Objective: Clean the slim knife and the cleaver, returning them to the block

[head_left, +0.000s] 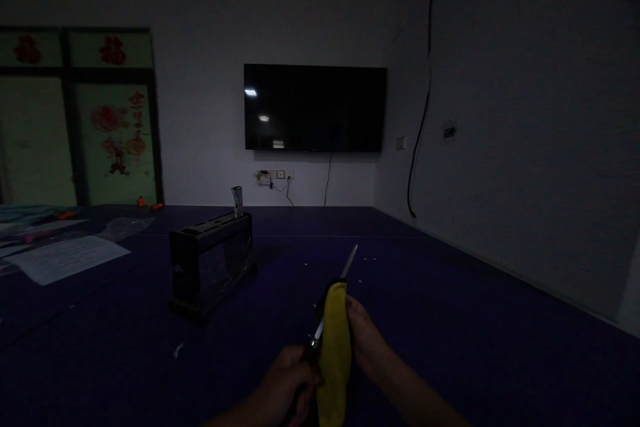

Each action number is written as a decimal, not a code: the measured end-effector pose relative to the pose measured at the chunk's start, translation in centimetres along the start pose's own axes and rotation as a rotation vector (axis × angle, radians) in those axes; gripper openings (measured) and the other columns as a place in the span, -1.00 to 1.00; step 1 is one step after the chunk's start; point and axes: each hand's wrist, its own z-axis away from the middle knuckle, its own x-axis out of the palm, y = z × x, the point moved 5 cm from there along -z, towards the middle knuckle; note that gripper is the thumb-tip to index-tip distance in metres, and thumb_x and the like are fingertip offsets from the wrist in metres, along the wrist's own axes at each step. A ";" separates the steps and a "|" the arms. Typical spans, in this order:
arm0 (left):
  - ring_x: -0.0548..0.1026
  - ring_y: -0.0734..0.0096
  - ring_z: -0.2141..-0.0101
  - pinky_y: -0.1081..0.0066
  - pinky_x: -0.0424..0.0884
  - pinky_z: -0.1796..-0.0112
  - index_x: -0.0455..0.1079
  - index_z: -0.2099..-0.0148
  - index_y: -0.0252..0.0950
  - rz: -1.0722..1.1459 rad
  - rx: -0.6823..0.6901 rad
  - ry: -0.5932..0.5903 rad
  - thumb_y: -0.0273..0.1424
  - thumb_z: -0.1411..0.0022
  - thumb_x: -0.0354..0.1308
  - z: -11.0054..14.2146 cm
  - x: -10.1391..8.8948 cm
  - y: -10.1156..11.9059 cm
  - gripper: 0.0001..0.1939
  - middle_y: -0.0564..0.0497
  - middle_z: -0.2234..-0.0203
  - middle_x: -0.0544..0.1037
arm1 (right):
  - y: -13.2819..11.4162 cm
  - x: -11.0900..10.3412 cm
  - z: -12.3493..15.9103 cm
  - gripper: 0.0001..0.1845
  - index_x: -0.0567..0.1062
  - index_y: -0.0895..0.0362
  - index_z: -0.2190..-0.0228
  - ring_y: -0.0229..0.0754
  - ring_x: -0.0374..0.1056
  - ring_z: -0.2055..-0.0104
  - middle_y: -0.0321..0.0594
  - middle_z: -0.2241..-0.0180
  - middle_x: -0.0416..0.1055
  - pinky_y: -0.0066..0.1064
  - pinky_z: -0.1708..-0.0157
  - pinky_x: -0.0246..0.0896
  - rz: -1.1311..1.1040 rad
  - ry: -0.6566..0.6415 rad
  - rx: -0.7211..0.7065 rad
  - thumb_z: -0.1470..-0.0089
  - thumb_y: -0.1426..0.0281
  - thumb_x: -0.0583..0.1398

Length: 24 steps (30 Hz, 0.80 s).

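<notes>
Head view, lower centre: left hand (287, 379) curls tight round a handle (311, 351) — right hand (367, 337) pinches yellow cloth (335, 350) at its right edge.

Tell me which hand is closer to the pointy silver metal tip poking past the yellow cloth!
Right. The right hand is at the edge of the long yellow cloth, behind the pointy silver metal tip. The left hand is farther back, around the slim black handle.
</notes>
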 end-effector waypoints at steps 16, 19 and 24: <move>0.02 0.63 0.90 0.58 -0.12 0.84 0.30 0.53 -0.34 0.002 0.055 0.039 -0.34 0.20 0.00 -0.3 -0.4 -0.1 -0.83 0.22 0.90 0.15 | 1.1 1.6 1.5 -0.64 0.46 0.15 0.49 -0.26 0.30 0.61 -0.29 0.62 0.43 -0.45 0.58 0.18 0.023 -0.020 0.076 0.36 0.22 0.37; 0.02 0.64 0.90 0.58 -0.12 0.84 0.30 0.49 -0.34 -0.008 0.048 0.030 -0.34 0.20 -0.01 -0.2 -0.2 0.1 -0.81 0.22 0.89 0.15 | 0.8 1.4 1.2 -0.67 0.48 0.16 0.49 -0.23 0.32 0.59 -0.27 0.61 0.44 -0.43 0.56 0.21 0.034 -0.033 0.077 0.37 0.26 0.36; 0.01 0.65 0.91 0.59 -0.15 0.84 0.27 0.52 -0.32 -0.044 0.047 -0.003 -0.33 0.17 -0.01 0.1 0.3 0.5 -0.84 0.24 0.89 0.14 | 0.4 0.9 0.8 -0.70 0.50 0.18 0.51 -0.22 0.31 0.62 -0.24 0.62 0.45 -0.42 0.59 0.20 0.038 -0.017 0.039 0.35 0.26 0.35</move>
